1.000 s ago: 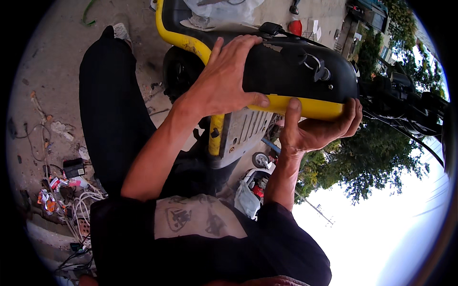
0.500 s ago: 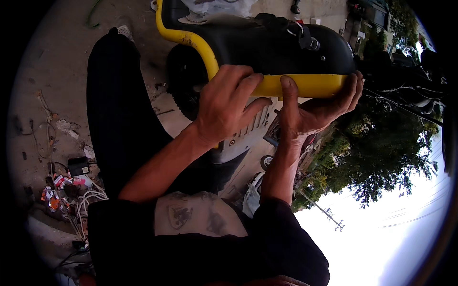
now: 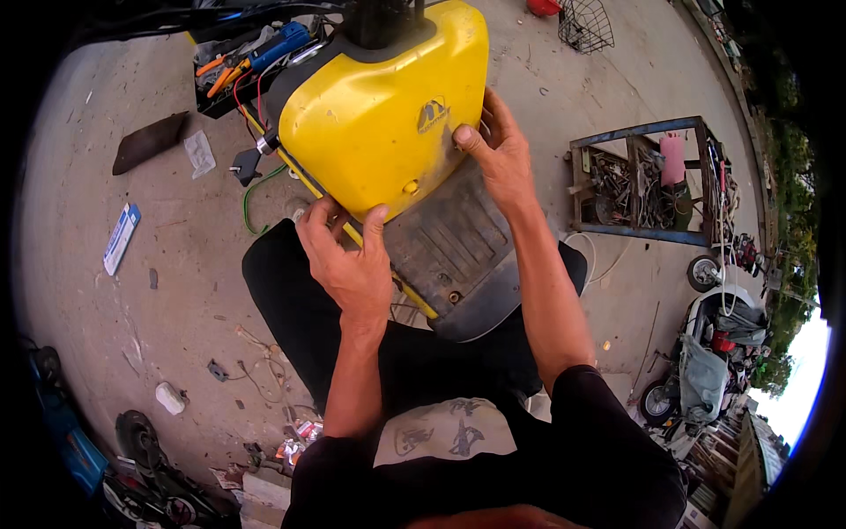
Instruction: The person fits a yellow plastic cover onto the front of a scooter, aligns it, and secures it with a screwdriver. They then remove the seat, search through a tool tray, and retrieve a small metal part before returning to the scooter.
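Note:
A scuffed yellow scooter panel (image 3: 379, 123) stands upright in front of me, above a grey ribbed footboard (image 3: 458, 238). My left hand (image 3: 344, 256) has its thumb and bent fingers about the panel's lower left corner. At the right edge, my right hand (image 3: 502, 154) presses its thumb on the face while its fingers curl behind, partly hidden. A key with a black head (image 3: 247, 166) sticks out of a lock on the panel's left side. Low on the yellow face is a small round knob (image 3: 410, 187).
An open black toolbox (image 3: 216, 101) with pliers and a blue tool lies beyond the panel's left. A dark flat piece (image 3: 150, 143) and a blue-white box (image 3: 122, 238) lie on the ground. To the right are a blue metal frame cart (image 3: 639, 236) of scrap and a parked motorcycle (image 3: 701, 375).
My view has swung from the scooter's side to the panel's face. The hands, close together on the yellow edge before, are now apart at the panel's lower left and right edges.

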`<action>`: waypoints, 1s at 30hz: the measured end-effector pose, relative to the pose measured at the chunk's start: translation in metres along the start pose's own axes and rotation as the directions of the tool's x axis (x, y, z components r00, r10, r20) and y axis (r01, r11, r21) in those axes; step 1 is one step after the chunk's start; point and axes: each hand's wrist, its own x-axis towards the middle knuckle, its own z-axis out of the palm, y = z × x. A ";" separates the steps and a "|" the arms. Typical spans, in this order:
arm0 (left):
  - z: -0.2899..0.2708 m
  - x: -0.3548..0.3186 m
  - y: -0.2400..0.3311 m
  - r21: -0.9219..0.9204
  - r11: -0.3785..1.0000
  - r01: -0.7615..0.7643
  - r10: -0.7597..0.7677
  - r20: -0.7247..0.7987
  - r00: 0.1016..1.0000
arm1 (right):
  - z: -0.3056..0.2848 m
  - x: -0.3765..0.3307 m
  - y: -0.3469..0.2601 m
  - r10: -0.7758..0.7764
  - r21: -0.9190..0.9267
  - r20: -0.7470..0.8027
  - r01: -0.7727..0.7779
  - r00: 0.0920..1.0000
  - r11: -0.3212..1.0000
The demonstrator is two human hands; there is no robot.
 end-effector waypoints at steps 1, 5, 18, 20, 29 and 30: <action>0.000 -0.001 0.003 0.040 0.999 0.034 -0.035 0.019 0.999 | -0.003 0.003 0.003 0.027 0.020 0.012 -0.027 1.000 0.999; -0.007 -0.006 0.007 -0.038 0.984 0.173 -0.173 0.007 0.985 | -0.008 0.003 0.002 0.012 -0.175 0.099 0.006 0.995 0.985; 0.028 -0.018 0.025 0.388 0.918 0.084 -0.065 -0.063 0.996 | -0.062 -0.030 0.026 -0.065 -0.375 0.278 0.170 0.958 0.911; 0.032 -0.017 0.022 0.359 0.926 0.121 -0.101 -0.073 0.992 | -0.063 -0.028 0.026 -0.034 -0.404 0.300 0.159 0.953 0.901; 0.025 -0.022 0.029 0.320 0.940 0.120 -0.079 -0.136 0.988 | -0.060 -0.035 0.021 -0.045 -0.388 0.301 0.166 0.953 0.907; 0.022 -0.021 0.027 0.317 0.941 0.116 -0.079 -0.126 0.989 | -0.057 -0.036 0.020 -0.068 -0.372 0.284 0.176 0.956 0.911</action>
